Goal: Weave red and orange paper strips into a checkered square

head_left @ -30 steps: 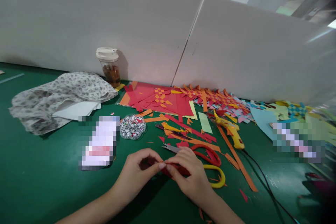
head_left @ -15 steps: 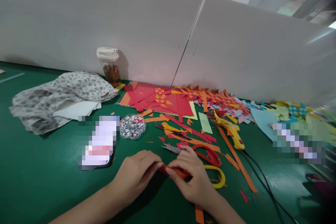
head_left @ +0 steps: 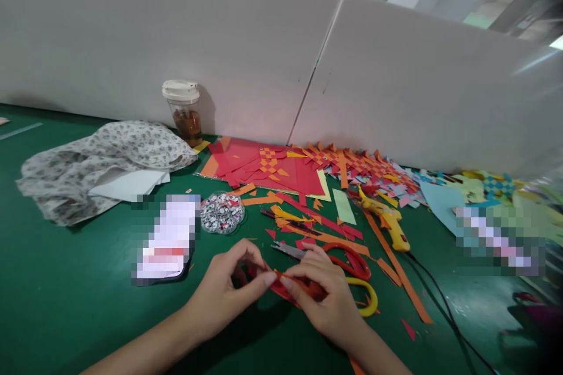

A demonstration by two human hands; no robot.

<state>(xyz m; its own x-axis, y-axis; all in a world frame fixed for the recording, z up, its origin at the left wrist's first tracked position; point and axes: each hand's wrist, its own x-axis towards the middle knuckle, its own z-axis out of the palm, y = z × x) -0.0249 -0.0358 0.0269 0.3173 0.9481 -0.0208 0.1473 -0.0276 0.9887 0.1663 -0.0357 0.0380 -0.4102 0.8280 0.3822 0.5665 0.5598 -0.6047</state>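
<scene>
My left hand (head_left: 235, 281) pinches the left end of a small folded piece of red and orange paper (head_left: 285, 293) between thumb and curled fingers. On its right side, my right hand (head_left: 323, 290) is closed round the same paper, thumb along the near edge. Much of the paper is hidden inside the fingers. An orange paper strip (head_left: 357, 366) shows below my right wrist. Just beyond my right hand lie scissors (head_left: 288, 249) with one red handle and one yellow handle, partly covered by that hand.
Red and orange paper scraps (head_left: 325, 220) litter the green table (head_left: 65, 304). To the right lies a yellow glue gun (head_left: 398, 234) with a black cord. Further left are a flower-shaped clear box (head_left: 222, 212), a phone (head_left: 167, 237), a patterned cloth (head_left: 105, 146) and a lidded cup (head_left: 187, 120).
My left fingers have arched upward and its thumb now shows along the paper's edge. The paper has turned a little between my hands, and the orange strip's end has shifted right.
</scene>
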